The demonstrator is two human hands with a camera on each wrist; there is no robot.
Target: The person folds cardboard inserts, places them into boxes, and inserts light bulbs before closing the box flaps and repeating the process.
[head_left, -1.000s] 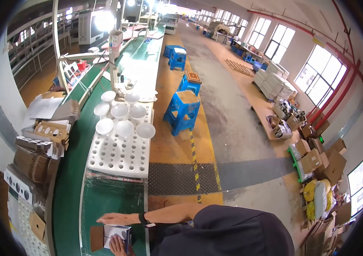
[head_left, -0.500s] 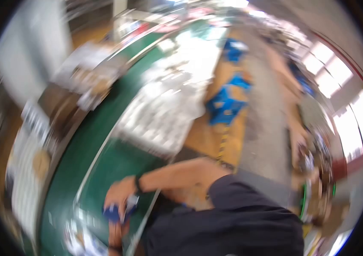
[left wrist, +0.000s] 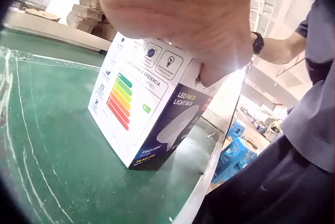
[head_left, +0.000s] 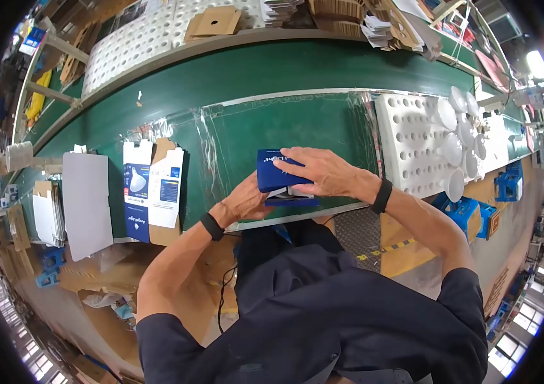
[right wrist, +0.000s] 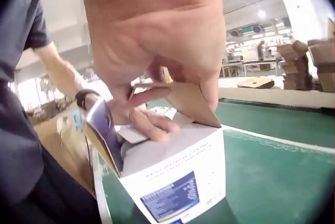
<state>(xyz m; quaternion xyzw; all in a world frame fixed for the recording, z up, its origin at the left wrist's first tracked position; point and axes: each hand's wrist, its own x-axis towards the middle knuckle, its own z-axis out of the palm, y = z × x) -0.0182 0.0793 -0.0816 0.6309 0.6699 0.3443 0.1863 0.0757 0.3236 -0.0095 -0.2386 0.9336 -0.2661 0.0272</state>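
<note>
A white and blue light bulb box (head_left: 268, 171) stands upright on the green bench top, its upper flaps raised. Over its mouth, my right hand (head_left: 329, 173) pinches the lid flap (right wrist: 193, 103), whose brown inside faces the right wrist camera. Straight fingers of my left hand (right wrist: 149, 122) reach in from the opposite side and press on the white inner flap (right wrist: 162, 150). In the left wrist view, the left hand (left wrist: 183, 9) covers the top of the carton (left wrist: 120, 114), which carries an energy rating chart and a bulb picture. The box's contents are hidden.
Flat printed cartons (head_left: 150, 192) and a grey sheet (head_left: 86, 205) lie to the left. On the right, a white tray with holes (head_left: 409, 141) bears several white reflector cups (head_left: 454, 185). Stacked cardboard (head_left: 336, 11) lines the far side; blue stools (head_left: 461, 211) stand on the floor.
The head view has swung round to face the bench. The box now stands upright; my right hand has come onto its lid flap and my left fingers onto its top.
</note>
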